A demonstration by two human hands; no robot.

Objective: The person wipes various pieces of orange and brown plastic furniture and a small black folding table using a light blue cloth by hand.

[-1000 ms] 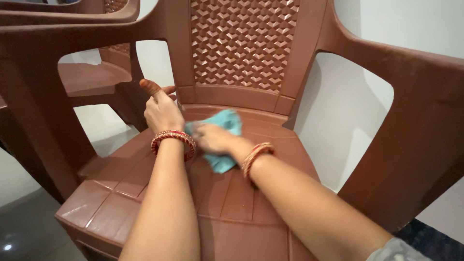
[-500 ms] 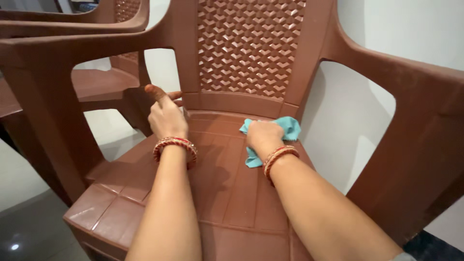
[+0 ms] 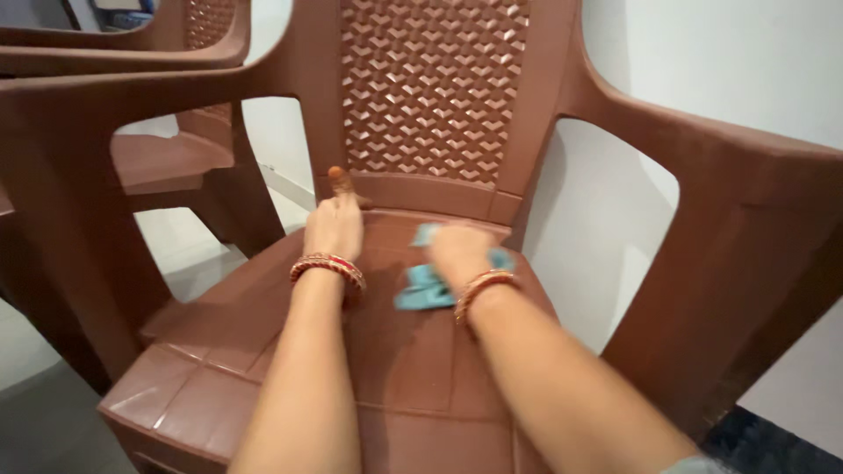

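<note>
Chair (image 3: 413, 351) fills the head view, brown plastic with a patterned back, its seat spread out below the two forearms. The right hand (image 3: 458, 250) lies flat and pressed down on a light blue cloth (image 3: 421, 290), fingers curled loosely over it so the cloth is pinned against the seat more than gripped; the cloth sits toward the far middle of the seat, just short of the backrest, with a corner trailing out to the near left of the wrist. The left hand (image 3: 335, 226) rests on the far left part of the seat, thumb raised, fingers mostly closed and holding nothing (it looks to be bracing). Both wrists wear red and gold bangles (image 3: 328, 266). A second chair (image 3: 167, 149) of the same kind stands to the far left.

The step in hand looks like wiping the seat's far part. The next stroke would call for steady downward pressure while sliding the cloth, keeping it bunched under the palm.
</note>
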